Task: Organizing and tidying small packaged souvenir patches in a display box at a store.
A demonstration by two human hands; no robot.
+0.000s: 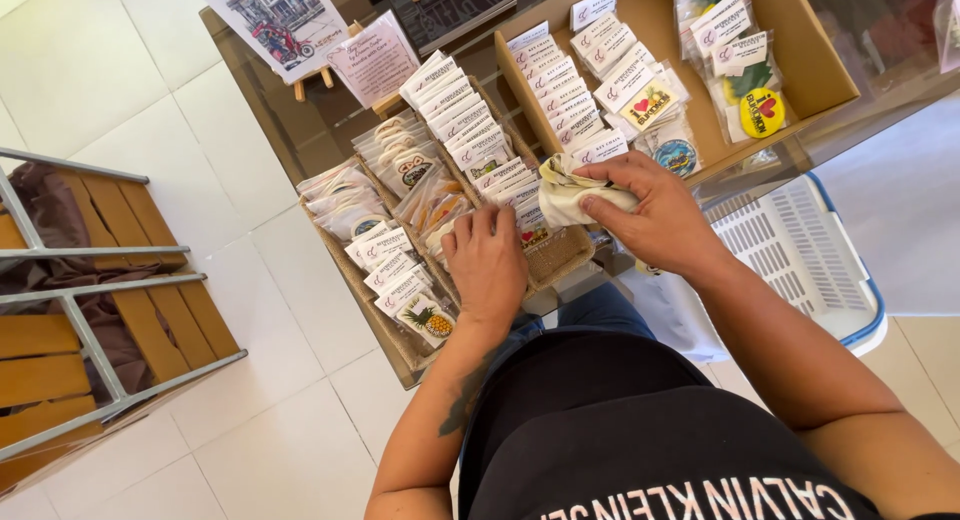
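My right hand (pixel 655 215) grips a crumpled cream cloth (pixel 568 192), fingers curled tight around it, thumb pressing its lower fold. The cloth sits at the front edge of the cardboard box (pixel 810 65), touching the nearest row of carded packets (pixel 590 80). My left hand (pixel 487 260) lies palm down in the woven tray (pixel 565 255), fingers slightly spread, tips resting on bagged items (pixel 430 205), holding nothing. Packets crowd both containers; rows run tight, little room between them. Tray's near edge overhangs the glass table (pixel 270 100). White plastic basket (pixel 800 245) below right, just past my wrist. Wooden bench (pixel 100 310) well apart at left, open tiled floor (pixel 270 420) between.
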